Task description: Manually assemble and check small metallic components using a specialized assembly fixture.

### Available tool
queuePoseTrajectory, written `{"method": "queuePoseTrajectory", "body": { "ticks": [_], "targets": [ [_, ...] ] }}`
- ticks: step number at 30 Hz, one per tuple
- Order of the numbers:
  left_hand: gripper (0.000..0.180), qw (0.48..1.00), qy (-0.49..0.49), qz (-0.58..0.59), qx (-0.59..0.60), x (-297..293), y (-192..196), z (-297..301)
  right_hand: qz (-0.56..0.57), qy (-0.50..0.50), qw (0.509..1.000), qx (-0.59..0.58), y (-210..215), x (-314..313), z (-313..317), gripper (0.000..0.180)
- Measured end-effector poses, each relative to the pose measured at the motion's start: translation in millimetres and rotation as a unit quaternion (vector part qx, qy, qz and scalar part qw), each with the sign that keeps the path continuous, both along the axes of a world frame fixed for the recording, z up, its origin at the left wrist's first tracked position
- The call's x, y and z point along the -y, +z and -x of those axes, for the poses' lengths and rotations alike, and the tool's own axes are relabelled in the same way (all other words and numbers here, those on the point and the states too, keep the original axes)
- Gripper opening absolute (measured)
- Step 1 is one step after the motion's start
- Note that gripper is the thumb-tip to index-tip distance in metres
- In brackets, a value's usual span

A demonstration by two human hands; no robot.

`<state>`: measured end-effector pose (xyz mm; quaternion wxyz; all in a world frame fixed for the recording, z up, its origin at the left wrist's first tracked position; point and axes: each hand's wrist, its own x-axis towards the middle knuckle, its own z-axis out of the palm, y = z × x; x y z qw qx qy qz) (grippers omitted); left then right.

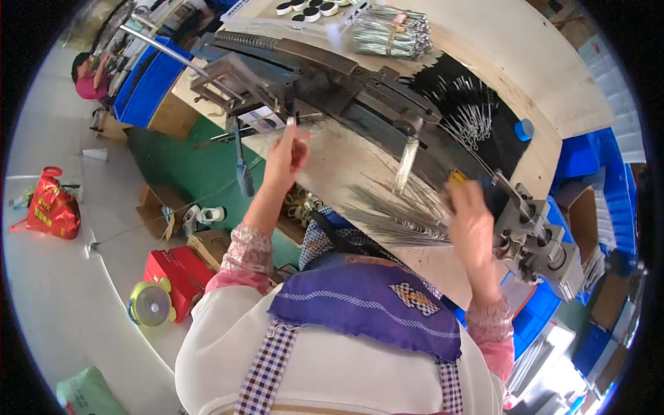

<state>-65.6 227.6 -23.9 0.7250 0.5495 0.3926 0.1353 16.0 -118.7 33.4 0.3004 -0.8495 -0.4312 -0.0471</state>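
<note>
My left hand is at the left end of a long metal bench machine. Its index finger stretches up to the machine's end part, beside a thin rod, while the other fingers curl loosely. My right hand is smeared by motion over the right end of a fanned bundle of thin metal wires. A small yellow thing shows at its fingertips; whether the hand grips it is unclear. Left of it, a pale taped handle juts from the machine toward me.
Looped wire pieces lie on a black mat beside a blue cap. A tied wire bundle sits at the back. A metal clamp-like device stands right. A rod with a grey-blue grip hangs left. Blue bins stand around the bench.
</note>
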Motion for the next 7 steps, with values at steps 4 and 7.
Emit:
{"method": "queuePoseTrajectory", "body": {
  "ticks": [4,7],
  "targets": [
    [0.04,0.995,-0.063,-0.075,-0.013,-17,-16,-15,0.104,-0.239,0.965,0.019,-69,6,-59,0.03],
    [0.036,0.998,-0.034,-0.039,0.034,-21,-5,-28,0.086,-0.221,0.97,-0.041,-83,8,-82,0.031]
  ]
}}
